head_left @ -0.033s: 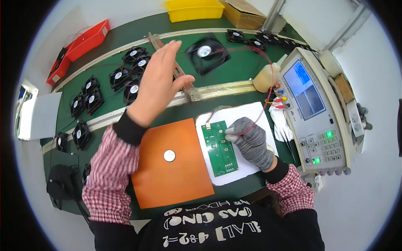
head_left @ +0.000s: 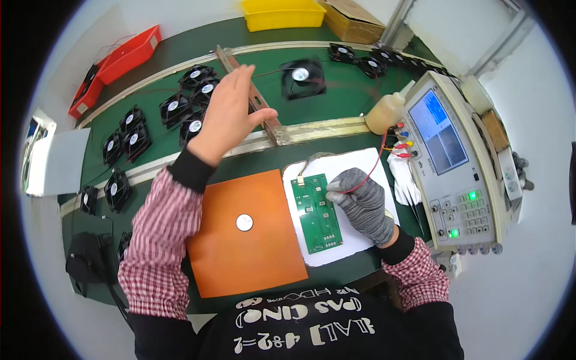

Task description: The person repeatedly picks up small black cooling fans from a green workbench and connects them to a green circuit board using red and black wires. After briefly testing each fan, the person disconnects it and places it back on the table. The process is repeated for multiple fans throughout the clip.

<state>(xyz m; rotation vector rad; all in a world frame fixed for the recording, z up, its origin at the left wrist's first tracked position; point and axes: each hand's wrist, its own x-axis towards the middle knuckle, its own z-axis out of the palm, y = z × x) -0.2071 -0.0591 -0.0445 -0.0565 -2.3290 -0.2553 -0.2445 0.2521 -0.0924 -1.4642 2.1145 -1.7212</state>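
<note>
My bare left hand (head_left: 225, 120) is raised over a metal rail (head_left: 258, 99), fingers stretched out together and thumb apart, holding nothing. A black fan (head_left: 303, 87), slightly blurred, is just right of its fingertips on the green work surface. My right hand (head_left: 363, 207), in a grey glove, pinches the end of a red test lead (head_left: 380, 159) over a green circuit board (head_left: 316, 219). The fingers hide the lead's tip, so I cannot tell whether it touches the board. The board lies on a white sheet (head_left: 360, 255), with a cable at its upper left connector.
An orange mat (head_left: 246, 264) bears a white disc (head_left: 244, 222). A test instrument (head_left: 459, 192) stands at right, beside a bottle (head_left: 385, 114), tweezers (head_left: 415, 211) and a white glove (head_left: 401, 177). Several black fans (head_left: 137, 141) lie at left. Red (head_left: 129, 57) and yellow (head_left: 283, 17) bins stand behind.
The fan near my left hand has turned a little and looks squarer and less blurred. My left hand stays nearly in place, and my right hand still pinches the lead over the board.
</note>
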